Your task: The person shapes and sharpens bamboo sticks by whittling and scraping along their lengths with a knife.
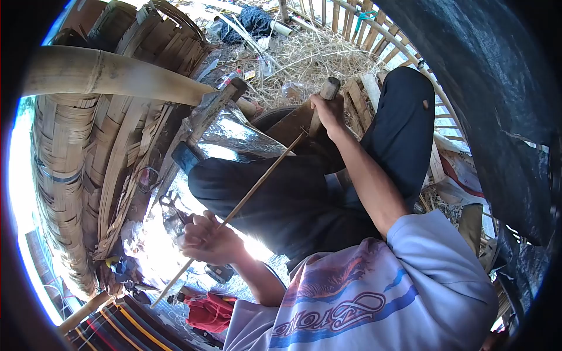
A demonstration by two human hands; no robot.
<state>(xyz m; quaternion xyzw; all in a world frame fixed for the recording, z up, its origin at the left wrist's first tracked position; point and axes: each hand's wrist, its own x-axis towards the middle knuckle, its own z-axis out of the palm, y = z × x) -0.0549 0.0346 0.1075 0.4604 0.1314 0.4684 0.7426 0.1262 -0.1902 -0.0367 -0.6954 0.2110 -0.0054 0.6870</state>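
Note:
My left hand (211, 240) is closed round a long thin bamboo stick (257, 184), which slants from the lower left up across my lap. Its upper end reaches the lower part of a thick, round wooden handle (329, 90). My right hand (331, 114) is wrapped round that handle above my crossed legs. Beside the handle is a flat brown board-like piece (290, 127); whether the two are joined I cannot tell. Dark pliers (174, 209) lie just past my left hand, partly lost in glare.
A thick bamboo pole (123, 76) crosses at the upper left, beside woven bamboo baskets (67, 187). Straw (328, 55) and litter cover the ground ahead. A slatted bamboo fence (380, 29) and a dark sheet (497, 105) stand right. Red cloth (209, 313) lies at lower left.

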